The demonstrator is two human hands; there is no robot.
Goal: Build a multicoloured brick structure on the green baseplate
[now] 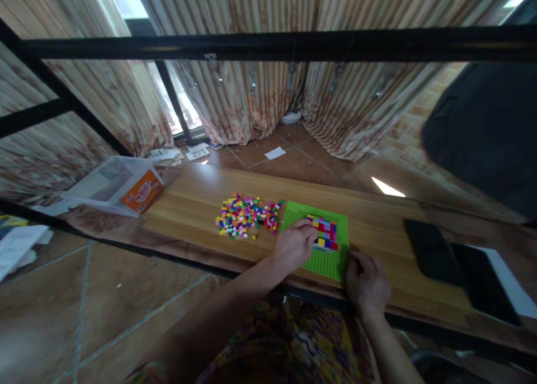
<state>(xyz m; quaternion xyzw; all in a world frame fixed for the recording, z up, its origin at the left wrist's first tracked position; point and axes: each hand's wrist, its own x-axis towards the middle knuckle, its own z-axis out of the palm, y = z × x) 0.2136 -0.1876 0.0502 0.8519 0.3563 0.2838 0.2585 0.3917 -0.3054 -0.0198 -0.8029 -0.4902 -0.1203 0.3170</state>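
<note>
A green studded baseplate [325,268] lies on the wooden table. Rows of small coloured building bricks [329,227] are joined on it in a block. My left hand [296,243] reaches over the plate's left side, fingers pinched together at the left of this block. Whatever sits between those fingertips is hidden. At the plate's right edge rests my right hand [368,280], its fingers curled and touching or very near the rim. I cannot see what, if anything, it holds. Left of the plate spreads a pile of loose bricks [247,216] in many colours.
A clear plastic box [109,185] with an orange label stands at the table's left end. Toward the right lie a dark flat pad [432,250], a black tablet-like object [484,280] and white paper [509,280]. A black metal bar [268,47] crosses above the table.
</note>
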